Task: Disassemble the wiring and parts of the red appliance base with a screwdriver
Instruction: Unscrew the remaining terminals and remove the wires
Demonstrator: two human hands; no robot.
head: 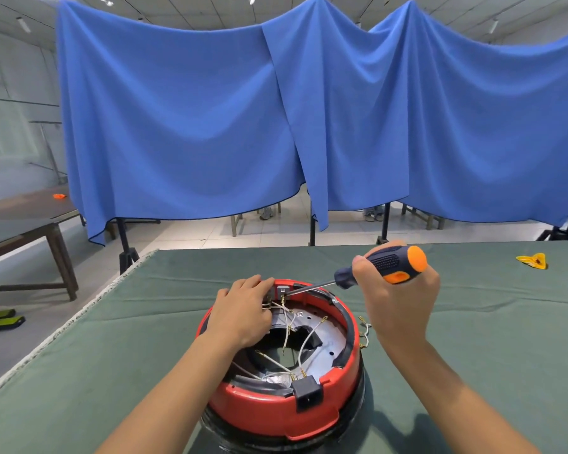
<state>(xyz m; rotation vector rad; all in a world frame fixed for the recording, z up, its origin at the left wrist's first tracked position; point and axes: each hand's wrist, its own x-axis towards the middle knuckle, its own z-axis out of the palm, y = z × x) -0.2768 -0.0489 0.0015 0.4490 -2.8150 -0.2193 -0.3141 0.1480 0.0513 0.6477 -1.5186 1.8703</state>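
The round red appliance base (pixel 276 411) lies upside down on the green table cover, its inside open to view with white wires (pixel 304 342) and a black socket block (pixel 308 392) on the near rim. My right hand (pixel 399 303) grips a screwdriver (pixel 387 265) with a dark blue and orange handle; its shaft slants down left and the tip sits at a small grey part (pixel 282 290) on the far rim. My left hand (pixel 245 309) reaches over the left rim and its fingertips pinch the small part beside the tip.
A loose wire piece (pixel 364 332) lies on the green cover (pixel 112 371) right of the base. A yellow scrap (pixel 533 260) lies at the far right. The table's left edge (pixel 63 329) drops to the floor. Blue curtains (pixel 276 109) hang behind; a brown table (pixel 20 224) stands left.
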